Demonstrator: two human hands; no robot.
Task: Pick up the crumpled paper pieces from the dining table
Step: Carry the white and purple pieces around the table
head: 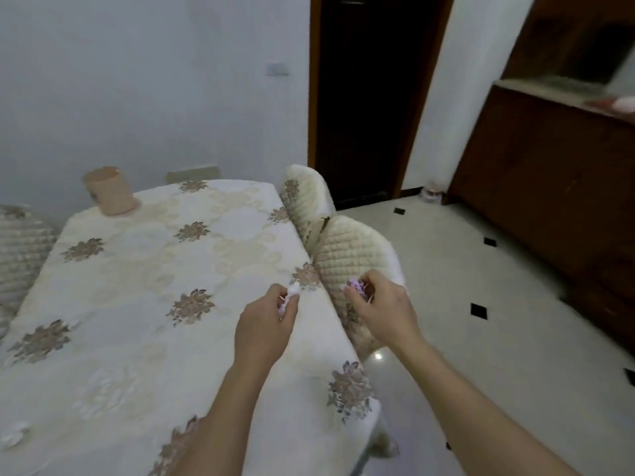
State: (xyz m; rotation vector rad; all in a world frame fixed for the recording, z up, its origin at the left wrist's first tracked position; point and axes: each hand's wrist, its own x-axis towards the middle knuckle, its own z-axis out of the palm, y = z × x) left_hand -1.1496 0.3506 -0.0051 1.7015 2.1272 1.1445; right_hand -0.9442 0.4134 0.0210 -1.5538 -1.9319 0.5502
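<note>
Paper (288, 299) sits pinched in the left hand (264, 324) over the table (137, 304) edge; the right hand (379, 310) clutches another wad (354, 287) past it (collection looks done). Next, I'd judge: carry both to the bin (109, 191).

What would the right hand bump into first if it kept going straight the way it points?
Probably the chair. The right hand, closed on paper, points up-left at the quilted back just ahead. Depth is hard to judge, so it might pass above it.
</note>
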